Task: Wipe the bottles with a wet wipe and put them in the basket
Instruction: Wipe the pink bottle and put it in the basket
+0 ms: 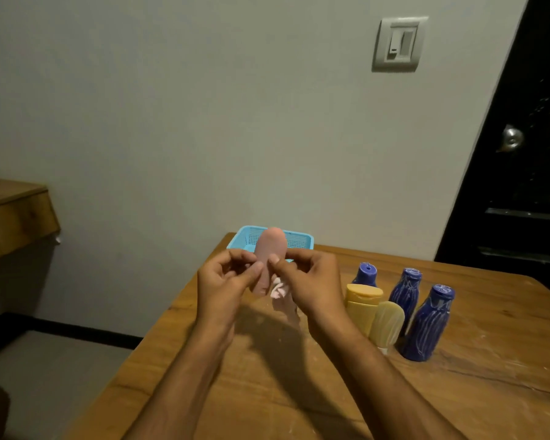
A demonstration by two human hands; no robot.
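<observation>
Pink, the bottle (269, 249) stood upright between both hands above the worktop (458, 392); left hand (226, 284) clamped its body, right hand (308, 281) pinched the wet wipe (280, 292) against it, the basket (245, 238) just behind.

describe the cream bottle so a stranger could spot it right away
On the wooden table, find the bottles standing right of the hands. The cream bottle is front centre, between the yellow bottle and nearest blue bottle. It alone is pale, ribbed, round-topped.

A home room: wall switch (400, 43), knobbed door (527, 147), wooden table (458, 392).
</observation>
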